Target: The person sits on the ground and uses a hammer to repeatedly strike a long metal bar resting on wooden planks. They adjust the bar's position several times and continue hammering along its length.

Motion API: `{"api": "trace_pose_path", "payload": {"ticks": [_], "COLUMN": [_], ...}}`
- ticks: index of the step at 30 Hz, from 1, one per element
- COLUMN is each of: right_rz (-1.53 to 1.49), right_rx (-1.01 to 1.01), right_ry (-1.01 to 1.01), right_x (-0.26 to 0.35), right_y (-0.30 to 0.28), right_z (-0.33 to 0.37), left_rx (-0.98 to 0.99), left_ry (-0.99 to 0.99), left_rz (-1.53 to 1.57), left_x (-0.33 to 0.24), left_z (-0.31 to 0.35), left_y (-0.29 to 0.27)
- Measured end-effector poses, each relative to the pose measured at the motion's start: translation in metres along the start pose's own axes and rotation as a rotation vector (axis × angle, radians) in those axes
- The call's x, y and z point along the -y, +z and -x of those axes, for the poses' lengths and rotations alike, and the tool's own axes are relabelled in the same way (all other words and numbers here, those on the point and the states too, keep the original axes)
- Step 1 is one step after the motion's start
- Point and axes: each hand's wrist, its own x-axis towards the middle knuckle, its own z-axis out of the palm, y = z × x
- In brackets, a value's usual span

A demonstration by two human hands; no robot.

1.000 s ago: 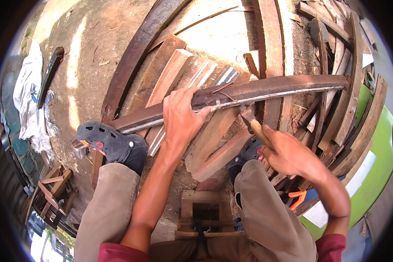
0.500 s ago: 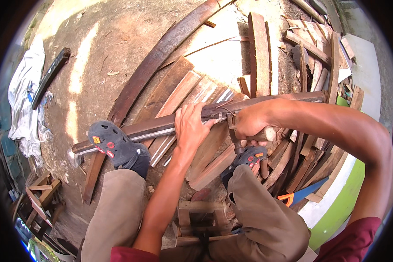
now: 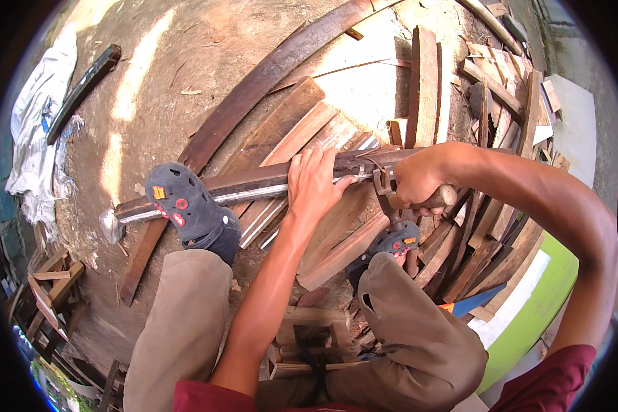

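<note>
A long dark wooden beam [image 3: 254, 180] with a whitish front edge lies slanting across in front of me. My left hand [image 3: 313, 180] grips it near the middle, fingers over its top and thumb stretched along its front side. My right hand [image 3: 419, 180] is closed round the wooden handle of a claw hammer [image 3: 394, 206], whose handle end sticks out past the fist. The hammer's curved claw is at the beam's face, just right of my left thumb. Whether a nail sits in the claw is too small to tell. My left shoe [image 3: 185, 202] is against the beam's left part.
Several planks [image 3: 299, 130] lie under and beyond the beam. A long curved timber [image 3: 254, 82] arcs behind it. Scrap wood [image 3: 487, 226] is heaped at the right, beside a blue saw blade [image 3: 479, 300]. A white sack [image 3: 38, 144] and a dark bar [image 3: 82, 93] lie at the left.
The view has shifted slightly. My right hand and the hammer have tilted a little, the claw staying at the beam. My left hand keeps its hold.
</note>
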Motion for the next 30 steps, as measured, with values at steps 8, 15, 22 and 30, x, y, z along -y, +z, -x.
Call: {"api": "trace_pose_path", "payload": {"ticks": [8,15,22,30], "right_rz": [0.418,0.738,0.499,0.788], "right_rx": [0.12,0.058,-0.033,0.217], "right_ry": [0.149,0.104,0.302,0.672], "right_x": [0.028,0.018,0.053,0.097], "right_y": [-0.026,-0.07,-0.036,-0.049], "right_z": [-0.008,-0.013,-0.027,-0.08], "left_rx": [-0.223,-0.294,-0.294,-0.331], "left_ry": [0.185,0.093,-0.009,-0.013], "left_rz": [0.017,-0.038,-0.175,-0.181], "left_x": [0.013,0.015,0.016,0.014], "left_z": [-0.014,-0.026,-0.036,-0.042], "left_y": [0.014,0.031,0.041,0.045]}}
